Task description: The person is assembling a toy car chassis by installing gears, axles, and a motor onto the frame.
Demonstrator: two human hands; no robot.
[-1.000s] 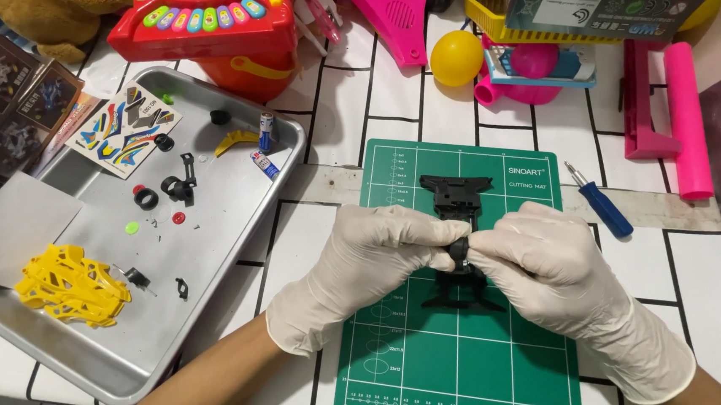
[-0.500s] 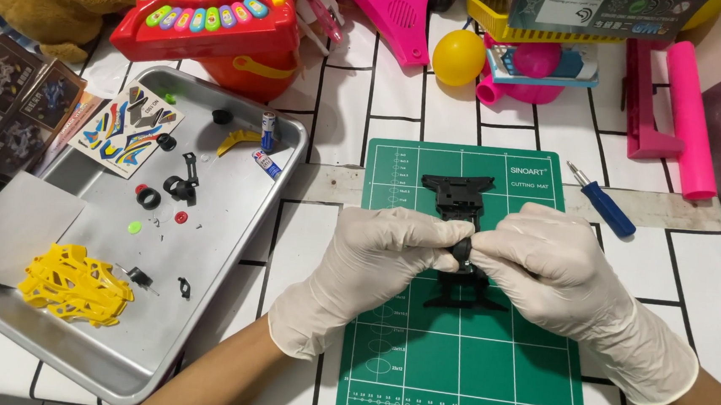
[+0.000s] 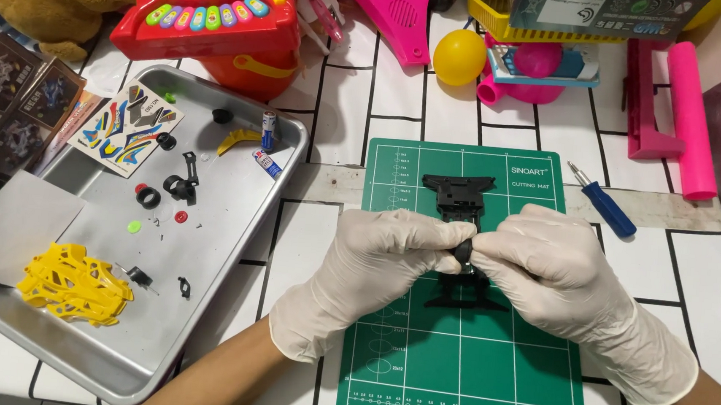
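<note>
Two gloved hands, left hand (image 3: 377, 267) and right hand (image 3: 554, 275), grip pinching a black chassis (image 3: 460, 203); screwdriver (image 3: 604, 203), tray (image 3: 231, 244) alongside

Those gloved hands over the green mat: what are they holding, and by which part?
Both hands, left hand and right hand, pinch a small black wheel-like part between their fingertips, over the black chassis on the cutting mat.

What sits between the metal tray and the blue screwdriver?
In the head view, the green cutting mat lies between the metal tray and the blue screwdriver, with both gloved hands pinching a black chassis over it.
</note>
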